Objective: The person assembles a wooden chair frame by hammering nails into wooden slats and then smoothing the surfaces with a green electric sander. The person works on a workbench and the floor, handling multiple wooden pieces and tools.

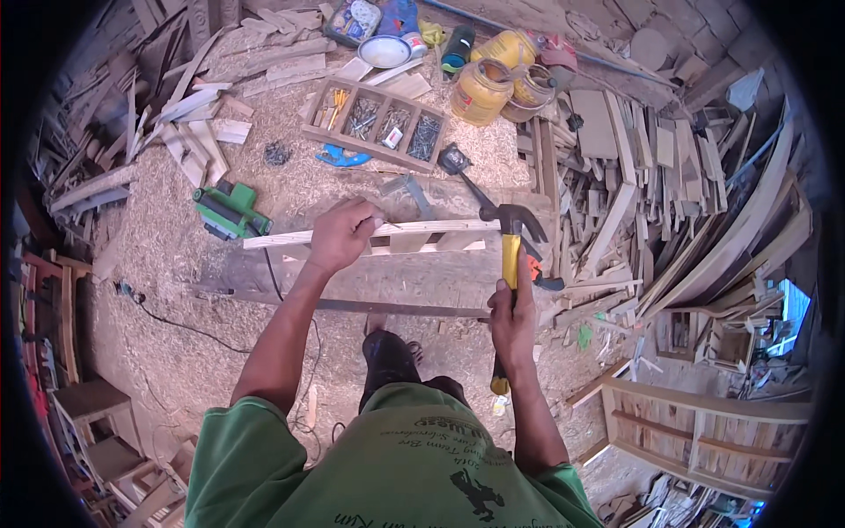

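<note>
A pale wooden frame (440,226) of narrow strips stands on the workbench in front of me. My left hand (345,233) rests at its top strip, thumb and fingers pinched together around what looks like a thin nail, too small to make out surely. In my right hand (513,321) is a claw hammer (510,255) with a yellow and black handle, held upright. Its dark head is raised near the right end of the frame. Behind the frame lies a metal square (417,195). Left of it sits a green electric planer (231,209).
A divided wooden tray (374,123) of nails and screws stands beyond the frame, with a blue tool (343,157) before it. Yellow plastic jugs (481,91) and a white bowl (384,51) are farther back. Stacked wood offcuts (607,150) line the right. A cord (189,327) crosses the shavings at left.
</note>
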Tool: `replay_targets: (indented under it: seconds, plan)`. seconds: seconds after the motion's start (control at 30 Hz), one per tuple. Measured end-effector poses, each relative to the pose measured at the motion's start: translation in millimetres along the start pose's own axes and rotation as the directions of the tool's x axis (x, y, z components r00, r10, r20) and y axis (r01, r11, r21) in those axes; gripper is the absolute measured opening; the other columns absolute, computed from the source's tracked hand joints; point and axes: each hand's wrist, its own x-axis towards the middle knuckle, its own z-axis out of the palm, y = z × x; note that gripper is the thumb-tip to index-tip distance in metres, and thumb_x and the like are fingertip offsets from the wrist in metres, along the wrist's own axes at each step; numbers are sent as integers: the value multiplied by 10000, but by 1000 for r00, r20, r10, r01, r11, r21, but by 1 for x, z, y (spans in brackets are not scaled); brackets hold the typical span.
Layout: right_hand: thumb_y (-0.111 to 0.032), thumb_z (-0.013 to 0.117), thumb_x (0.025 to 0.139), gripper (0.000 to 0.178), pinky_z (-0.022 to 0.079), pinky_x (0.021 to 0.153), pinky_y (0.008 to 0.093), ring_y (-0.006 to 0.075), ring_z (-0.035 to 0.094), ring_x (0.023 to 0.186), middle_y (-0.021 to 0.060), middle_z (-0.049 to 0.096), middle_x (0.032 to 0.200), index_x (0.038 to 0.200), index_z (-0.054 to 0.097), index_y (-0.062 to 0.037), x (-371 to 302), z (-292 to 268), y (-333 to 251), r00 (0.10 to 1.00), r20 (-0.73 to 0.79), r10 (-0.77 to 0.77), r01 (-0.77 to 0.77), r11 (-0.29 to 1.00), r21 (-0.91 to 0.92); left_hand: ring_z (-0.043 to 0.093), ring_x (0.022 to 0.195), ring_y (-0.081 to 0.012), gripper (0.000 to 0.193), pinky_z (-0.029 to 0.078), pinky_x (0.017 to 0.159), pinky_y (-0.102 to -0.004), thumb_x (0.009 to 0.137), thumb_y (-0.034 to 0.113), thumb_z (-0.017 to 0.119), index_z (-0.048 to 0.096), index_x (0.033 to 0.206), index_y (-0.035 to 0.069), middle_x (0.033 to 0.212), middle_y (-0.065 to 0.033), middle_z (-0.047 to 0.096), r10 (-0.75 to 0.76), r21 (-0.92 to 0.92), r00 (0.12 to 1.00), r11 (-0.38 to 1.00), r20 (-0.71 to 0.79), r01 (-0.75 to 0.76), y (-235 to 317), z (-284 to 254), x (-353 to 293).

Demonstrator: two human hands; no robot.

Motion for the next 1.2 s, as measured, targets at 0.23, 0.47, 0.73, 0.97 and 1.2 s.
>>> replay_targets:
  seconds: [0.23,0.47,0.73,0.97,1.2]
  plan:
    - [-160,485,1161,686,456,523,259,100,540,628,61,633,869,1766,167,-110,8,-39,-129,804,-309,-507,587,760,280,688,1010,-317,131,552,899,-435,976,204,732,796,1062,129,1021,-68,729,-5,71,999,997,32,3,-7,-4,0]
    - [-610,361,1155,614,455,489,285,171,526,513,88,553,656,1020,552,-43,21,-63,-184,686,-490,-538,721,594,357,686,991,-304,149,557,883,-429,974,198,732,815,1092,159,989,-57,722,74,47,997,996,-9,-73,-10,-4,-3]
    - [-129,514,1133,692,492,570,354,173,592,697,108,632,860,1755,210,-116,-4,43,-36,963,239,-123,149,984,-97,688,978,-312,130,561,862,-454,989,218,718,811,1057,158,966,-56,718,148,86,987,986,-59,-143,-19,5,-2]
    - [-300,499,1155,549,418,481,274,121,506,543,31,565,752,1579,339,9,10,-14,-146,794,-389,-467,585,760,282,680,966,-325,166,555,838,-471,1013,279,698,795,1034,145,938,-65,703,73,131,997,989,-24,-69,-4,-3,-4]
    - [-198,633,1097,379,541,626,411,246,646,672,144,670,826,1444,613,-46,-12,35,-12,791,-22,-611,603,785,-138,673,942,-331,90,555,827,-475,957,214,711,771,999,162,931,-60,688,106,80,993,992,-52,-102,2,2,0]
